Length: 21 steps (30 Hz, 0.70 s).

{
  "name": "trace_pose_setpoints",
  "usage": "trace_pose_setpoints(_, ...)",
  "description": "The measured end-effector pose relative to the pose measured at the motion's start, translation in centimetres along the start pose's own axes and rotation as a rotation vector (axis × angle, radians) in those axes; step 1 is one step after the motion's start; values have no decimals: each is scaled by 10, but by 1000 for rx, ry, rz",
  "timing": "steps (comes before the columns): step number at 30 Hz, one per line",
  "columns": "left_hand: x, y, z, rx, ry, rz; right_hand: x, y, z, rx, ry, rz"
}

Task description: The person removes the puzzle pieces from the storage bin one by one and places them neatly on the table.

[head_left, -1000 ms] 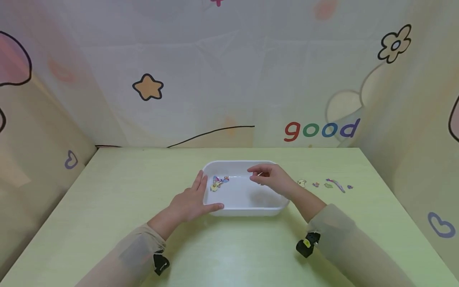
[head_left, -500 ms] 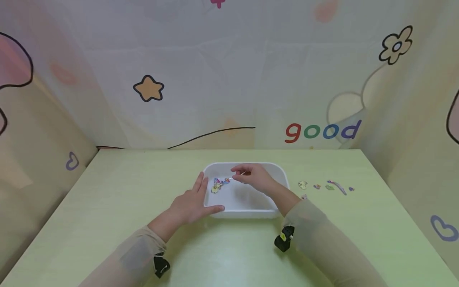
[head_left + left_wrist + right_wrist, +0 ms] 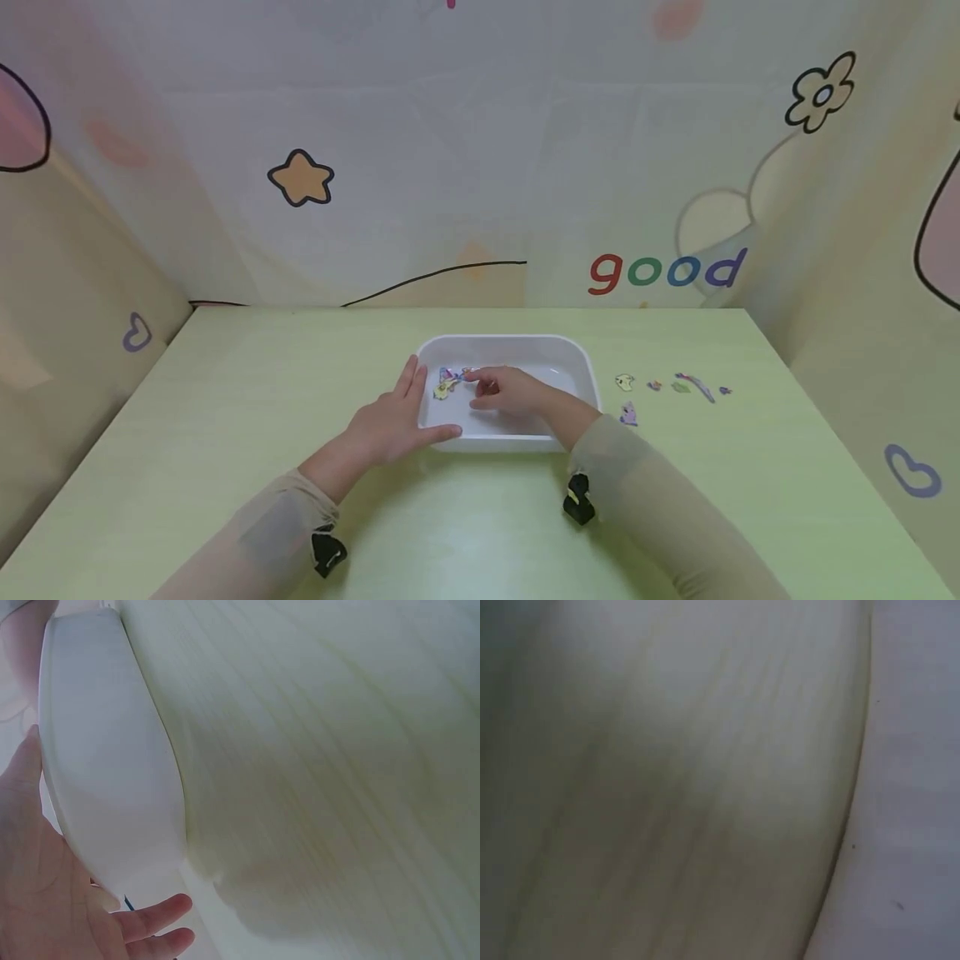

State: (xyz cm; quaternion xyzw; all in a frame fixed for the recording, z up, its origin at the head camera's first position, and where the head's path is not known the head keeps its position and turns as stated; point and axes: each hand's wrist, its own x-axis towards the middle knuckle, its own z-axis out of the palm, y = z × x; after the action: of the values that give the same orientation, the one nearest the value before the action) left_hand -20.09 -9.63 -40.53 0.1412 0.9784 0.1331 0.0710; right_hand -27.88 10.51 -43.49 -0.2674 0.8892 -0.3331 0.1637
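A white shallow rectangular tray (image 3: 525, 443) stands on the table, with a small cluster of colourful cutout pieces (image 3: 447, 383) in its left part. My left hand (image 3: 386, 425) rests on the tray's left end, fingers along the outer side and thumb over the front rim. In the left wrist view, this hand (image 3: 52, 892) lies against the white wall with fingers spread. My right hand (image 3: 513, 392) is over the tray, index finger extended at the right side of the cluster and thumb apart below it. No held piece shows between them. The right wrist view shows no hand.
Right of the tray lie a pale yellow piece (image 3: 625, 382), a purple animal-shaped piece (image 3: 628, 413), a green leaf-like piece (image 3: 680, 387), a curved purple strip (image 3: 697, 387) and other small pieces. A printed cloth (image 3: 450, 183) encloses the table's back and sides.
My right hand has moved left and lower over the tray, to the cluster, its index finger and thumb parting. The purple animal-shaped piece has come into full sight. My left hand stays put.
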Motion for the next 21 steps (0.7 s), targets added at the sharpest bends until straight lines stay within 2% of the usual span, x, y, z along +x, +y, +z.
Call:
trace_pose_setpoints(3,0,0,0,-1,11,7,-3,-3,2,-71,-63,-33)
trace_pose_setpoints(6,1,0,2,7,13,11,-5,-6,2,-128,-90,-51)
trace_pose_setpoints(9,1,-1,2,13,12,14,-5,-9,2,-242,-102,-50)
trace_pose_setpoints(12,1,-1,3,9,11,13,-5,-9,3,-306,-87,-58)
trace_pose_setpoints(21,2,-3,4,11,9,2,0,-4,6,-213,1,-57)
